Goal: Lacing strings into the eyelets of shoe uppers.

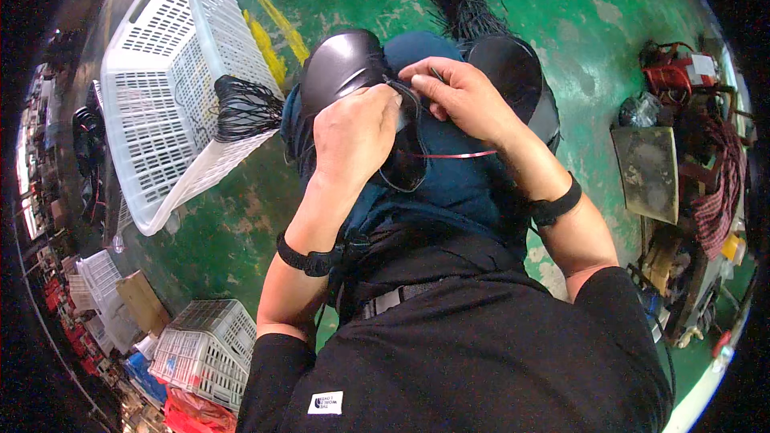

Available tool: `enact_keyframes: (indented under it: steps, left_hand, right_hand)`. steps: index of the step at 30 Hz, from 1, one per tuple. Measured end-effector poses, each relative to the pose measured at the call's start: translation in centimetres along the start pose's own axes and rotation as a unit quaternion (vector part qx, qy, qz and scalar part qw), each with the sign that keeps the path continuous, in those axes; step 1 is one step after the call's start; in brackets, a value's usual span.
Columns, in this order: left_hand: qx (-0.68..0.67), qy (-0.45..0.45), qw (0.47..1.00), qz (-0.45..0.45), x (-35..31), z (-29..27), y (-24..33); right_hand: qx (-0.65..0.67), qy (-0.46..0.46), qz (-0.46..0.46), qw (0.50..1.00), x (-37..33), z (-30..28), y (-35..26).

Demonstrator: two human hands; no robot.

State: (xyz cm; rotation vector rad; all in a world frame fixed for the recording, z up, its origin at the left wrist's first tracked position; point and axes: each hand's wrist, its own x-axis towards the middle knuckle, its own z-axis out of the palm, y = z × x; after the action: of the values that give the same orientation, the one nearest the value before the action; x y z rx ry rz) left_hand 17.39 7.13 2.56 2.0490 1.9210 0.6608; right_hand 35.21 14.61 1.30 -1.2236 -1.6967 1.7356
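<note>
My left hand (354, 132) pinches the edge of the black shoe (343, 62) over my lap (453, 180); whether my right hand (465, 103) grips anything, I can't tell. Best keep that edge steady.

We find 1 label with clear lettering: a small white rectangular patch (325, 402) on the front of the black shirt (481, 353), near the lower edge of our view. On it we see dark printed letters beside a small dark emblem, the letters upside down to us. At the right, we notice a pale rectangle (703, 65) on a red object (666, 78), too small for us to read.
</note>
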Motion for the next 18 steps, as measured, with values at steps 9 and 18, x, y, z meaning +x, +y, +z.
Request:
enact_keyframes:
  steps: [9, 18]
  left_hand:
    - [0.09, -0.01, 0.995, 0.043, -1.1, -2.0, 1.6]
    - [0.06, 0.099, 0.992, -0.04, -6.1, -3.2, -1.6]
  right_hand:
    - [0.031, 0.05, -0.102, 0.993, 0.6, -1.4, 0.6]
    - [0.504, 0.048, -0.108, 0.855, -2.5, -10.1, -3.1]
